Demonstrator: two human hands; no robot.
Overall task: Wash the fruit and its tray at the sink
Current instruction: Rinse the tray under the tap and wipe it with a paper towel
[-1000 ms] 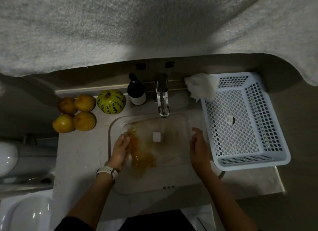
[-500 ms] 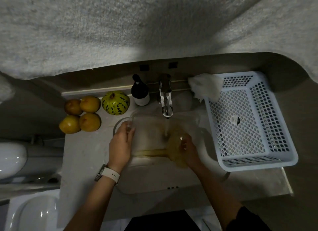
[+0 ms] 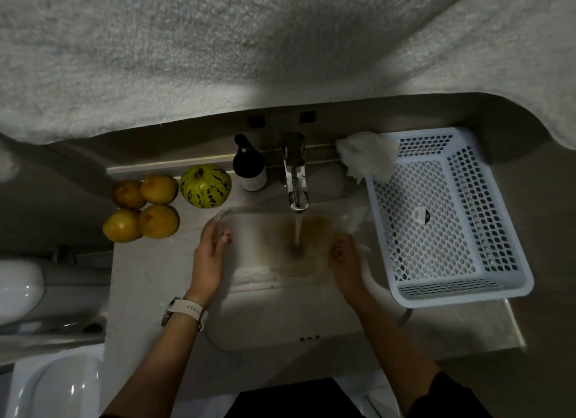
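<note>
Left hand (image 3: pixel 208 258) and right hand (image 3: pixel 344 263) are gripping, fingers curled over opposite ends, a clear rectangular plastic tray (image 3: pixel 265 240) over the sink (image 3: pixel 280 318), under the chrome tap (image 3: pixel 295 174), whose water is running brownish. Tilting it would help drain residue. Yellow fruit (image 3: pixel 145 205) is waiting left.

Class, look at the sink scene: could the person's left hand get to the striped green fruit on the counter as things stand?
Probably yes, once free: the left hand holds the clear tray now, but nothing stands between it and the striped green fruit.
</note>
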